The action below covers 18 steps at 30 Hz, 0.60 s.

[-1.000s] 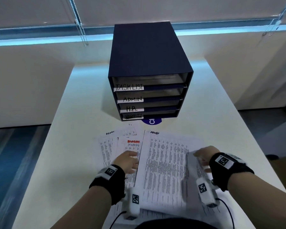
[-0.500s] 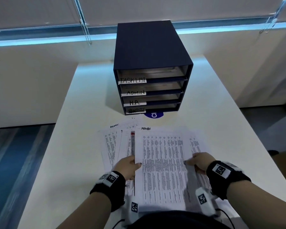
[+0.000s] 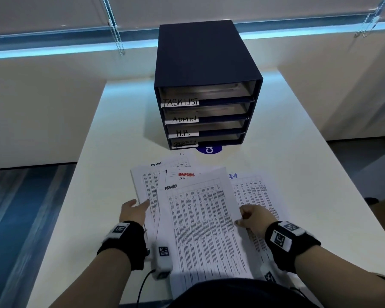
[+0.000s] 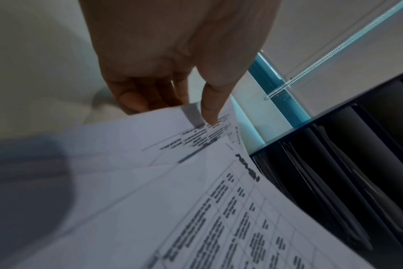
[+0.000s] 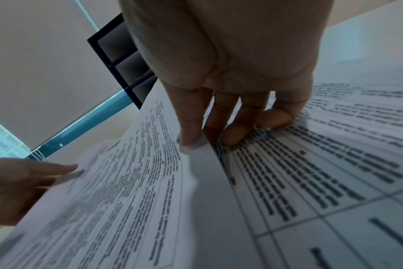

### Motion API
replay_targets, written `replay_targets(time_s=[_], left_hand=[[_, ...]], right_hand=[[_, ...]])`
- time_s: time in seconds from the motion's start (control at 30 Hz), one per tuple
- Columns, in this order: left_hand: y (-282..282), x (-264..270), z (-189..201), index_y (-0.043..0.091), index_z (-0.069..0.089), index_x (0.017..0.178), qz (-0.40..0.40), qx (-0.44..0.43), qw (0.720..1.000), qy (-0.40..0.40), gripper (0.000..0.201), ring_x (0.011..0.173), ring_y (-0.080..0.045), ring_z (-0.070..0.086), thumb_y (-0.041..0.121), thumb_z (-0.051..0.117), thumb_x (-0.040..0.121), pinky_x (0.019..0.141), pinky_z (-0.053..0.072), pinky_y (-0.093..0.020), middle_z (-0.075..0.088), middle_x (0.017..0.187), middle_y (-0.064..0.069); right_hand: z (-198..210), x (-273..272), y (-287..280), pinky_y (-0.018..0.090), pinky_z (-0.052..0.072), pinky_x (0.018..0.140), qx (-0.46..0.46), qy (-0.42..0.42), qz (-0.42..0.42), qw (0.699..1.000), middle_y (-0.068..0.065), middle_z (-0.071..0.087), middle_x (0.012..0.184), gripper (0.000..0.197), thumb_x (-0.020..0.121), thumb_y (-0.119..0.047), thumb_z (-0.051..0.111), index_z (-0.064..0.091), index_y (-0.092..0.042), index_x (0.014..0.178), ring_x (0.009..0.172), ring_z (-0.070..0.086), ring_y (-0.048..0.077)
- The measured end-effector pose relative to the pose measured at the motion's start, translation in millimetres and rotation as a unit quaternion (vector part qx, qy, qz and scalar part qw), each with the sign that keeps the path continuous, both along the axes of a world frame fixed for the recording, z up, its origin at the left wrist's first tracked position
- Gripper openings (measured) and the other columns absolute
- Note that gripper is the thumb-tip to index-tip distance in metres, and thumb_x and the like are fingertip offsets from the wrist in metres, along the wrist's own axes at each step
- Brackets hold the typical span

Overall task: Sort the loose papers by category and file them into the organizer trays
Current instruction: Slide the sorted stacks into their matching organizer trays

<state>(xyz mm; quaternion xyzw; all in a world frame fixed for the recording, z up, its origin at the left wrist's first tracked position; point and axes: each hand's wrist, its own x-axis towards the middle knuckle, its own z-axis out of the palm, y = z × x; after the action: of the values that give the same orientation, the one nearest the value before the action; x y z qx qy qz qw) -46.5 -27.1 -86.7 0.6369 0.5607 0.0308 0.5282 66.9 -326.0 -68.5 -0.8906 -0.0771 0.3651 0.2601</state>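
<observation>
Right hand (image 3: 252, 218) pinches the right edge of the top sheet (image 3: 205, 223), marked ADMIN, thumb on top, fingers (image 5: 232, 134) curled under; that edge is raised off the pile. Left hand (image 3: 132, 211) grip loose: fingers straight, tips touching the left side of the papers (image 3: 147, 185), holding nothing. Papers lie fanned on the white surface (image 3: 287, 156), in front of the organizer (image 3: 200, 61). Its trays read TASK LIST, ADMIN, H.R., SECURITY, top to bottom.

Right hand (image 3: 252, 218) pinching, left hand (image 3: 132, 211) flat
</observation>
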Motion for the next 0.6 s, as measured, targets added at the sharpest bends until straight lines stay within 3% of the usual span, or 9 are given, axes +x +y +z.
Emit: replay_targets(time_s=[0.07,0.13,0.2,0.33,0.5,0.6], left_hand=[[1.5,1.5,-3.7,0.015,0.051,0.13,-0.034,-0.005,0.999,0.001,0.05,0.105,-0.034,0.059,0.036,0.064,0.086,0.08,0.051,-0.034,0.059,0.122,-0.014],[1.7,3.2,-4.6,0.013,0.059,0.118,-0.031,0.016,0.999,-0.012,0.035,0.086,-0.032,0.06,0.032,0.061,0.088,0.063,0.046,-0.027,0.063,0.112,-0.013],[2.4,4.7,-0.6,0.009,0.061,0.106,-0.023,0.063,0.997,-0.027,0.024,0.074,-0.028,0.055,0.026,0.062,0.088,0.063,0.043,-0.028,0.064,0.099,-0.012],[10.4,1.4,9.3,0.005,0.058,0.089,-0.014,0.141,0.988,-0.063,0.013,0.072,-0.025,0.053,0.018,0.059,0.089,0.059,0.038,-0.027,0.061,0.083,-0.01],[25.3,-2.7,34.1,0.01,0.057,0.087,-0.021,0.201,0.971,-0.131,0.007,0.065,-0.023,0.052,0.016,0.058,0.09,0.057,0.038,-0.026,0.06,0.075,-0.006],[31.2,0.4,59.5,0.011,0.059,0.089,-0.002,0.233,0.958,-0.17,0.004,0.07,-0.019,0.053,0.014,0.057,0.089,0.059,0.04,-0.023,0.061,0.079,-0.004]], right_hand=[[-1.2,-0.8,0.9,0.023,0.032,0.052,0.002,-0.004,0.013,1.0,-0.003,0.046,0.06,0.04,0.081,-0.025,0.071,0.037,-0.019,0.061,0.055,0.04,0.012],[-1.0,-0.7,1.0,0.022,0.031,0.051,-0.004,-0.003,0.017,1.0,-0.004,0.043,0.058,0.042,0.081,-0.024,0.071,0.035,-0.019,0.06,0.054,0.037,0.012],[-2.0,-0.5,0.5,0.022,0.032,0.051,-0.014,-0.007,0.017,1.0,-0.004,0.043,0.058,0.041,0.082,-0.023,0.07,0.035,-0.018,0.061,0.053,0.037,0.011],[-1.4,0.2,1.2,0.019,0.035,0.05,-0.053,-0.02,0.022,0.998,-0.003,0.049,0.065,0.03,0.087,-0.021,0.062,0.041,-0.015,0.067,0.056,0.043,0.009],[-2.9,9.2,-0.1,0.016,0.032,0.049,-0.064,-0.019,0.006,0.998,-0.004,0.051,0.073,0.009,0.094,-0.017,0.05,0.052,-0.014,0.086,0.061,0.044,0.004],[-6.5,16.2,-1.2,0.016,0.029,0.05,-0.072,-0.014,-0.006,0.997,-0.008,0.043,0.069,0.027,0.094,-0.016,0.049,0.039,-0.024,0.07,0.06,0.039,0.003]])
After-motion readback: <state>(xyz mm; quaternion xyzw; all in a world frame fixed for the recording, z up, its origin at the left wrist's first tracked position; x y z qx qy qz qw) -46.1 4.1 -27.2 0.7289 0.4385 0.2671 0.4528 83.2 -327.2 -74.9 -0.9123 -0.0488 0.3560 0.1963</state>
